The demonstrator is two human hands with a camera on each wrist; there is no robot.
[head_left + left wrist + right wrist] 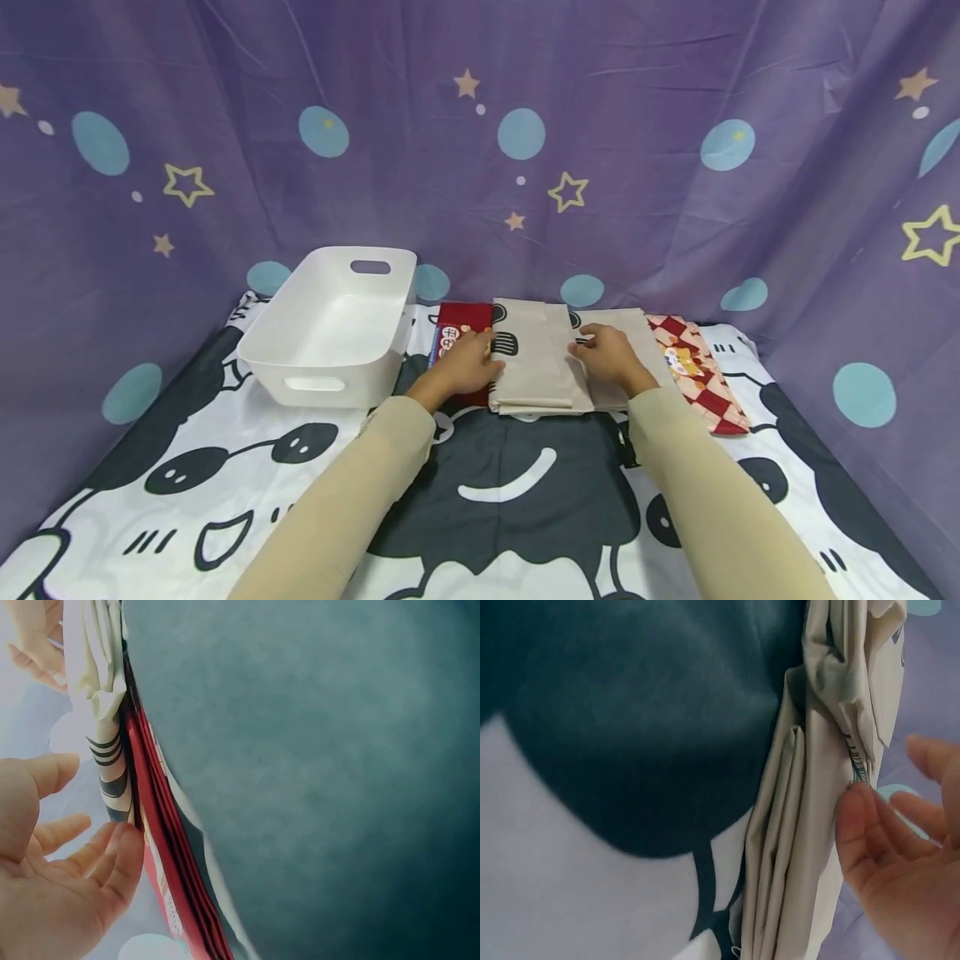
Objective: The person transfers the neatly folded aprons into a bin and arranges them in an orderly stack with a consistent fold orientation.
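A folded beige cloth [538,358] with black printed marks lies between my two hands in the head view. My left hand [468,364] has its fingertips at the cloth's left edge, above a folded dark red cloth [465,315]. In the left wrist view the thumb stands away from the other fingers [124,862], which touch the beige edge. My right hand [607,358] is at the right edge, over another folded beige cloth [628,323]. The right wrist view shows its fingertips [853,806] against the upper bundle's side, thumb spread apart.
To the left stands a white plastic basket [300,346] with handle slots. A folded red checkered cloth [701,375] lies at the right end of the row. The bed-like surface has a black-and-white cartoon cover [517,525]; a purple curtain [480,225] hangs right behind.
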